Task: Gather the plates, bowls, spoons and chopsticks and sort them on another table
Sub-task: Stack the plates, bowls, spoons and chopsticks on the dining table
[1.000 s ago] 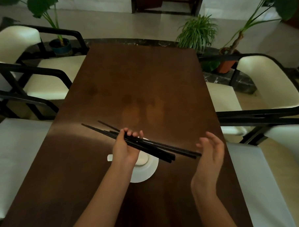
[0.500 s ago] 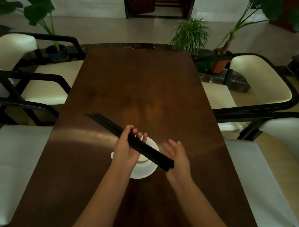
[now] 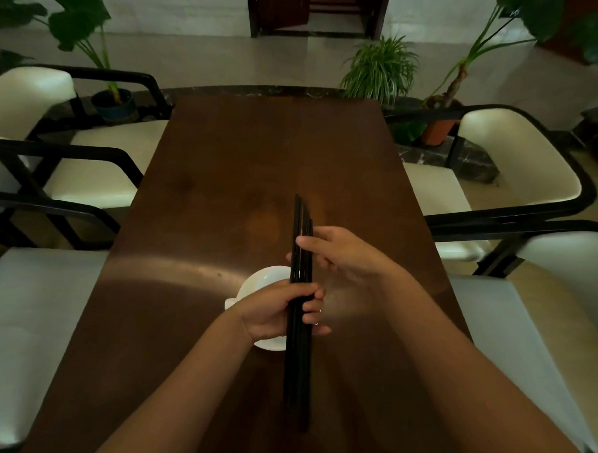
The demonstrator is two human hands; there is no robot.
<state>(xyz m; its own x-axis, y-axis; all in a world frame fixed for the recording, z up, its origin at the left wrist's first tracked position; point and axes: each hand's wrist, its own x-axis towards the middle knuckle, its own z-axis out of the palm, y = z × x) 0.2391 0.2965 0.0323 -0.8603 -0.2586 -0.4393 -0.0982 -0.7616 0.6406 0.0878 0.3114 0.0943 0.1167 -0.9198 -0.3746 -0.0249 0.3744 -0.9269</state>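
My left hand [image 3: 277,311] is closed around a bundle of several black chopsticks [image 3: 302,363], which points away from me, almost straight up the table. My right hand [image 3: 340,255] has its fingers spread and touches the far part of the bundle from the right side. Under my left hand stands a white dish stack [image 3: 262,282] on the dark brown table [image 3: 220,181]: a plate with what looks like a small bowl on it, and a white spoon handle [image 3: 229,302] poking out at its left. My hand hides most of the stack.
Cream-cushioned chairs with black frames line both sides, two on the left [image 3: 93,166] and two on the right [image 3: 514,169]. Potted plants [image 3: 379,68] stand on a dark ledge beyond the table's far end. A doorway [image 3: 319,9] lies further back.
The chopstick bundle has swung from a diagonal, pointing far left, to pointing straight away from me. My right hand moved from the bundle's near end up to its far part.
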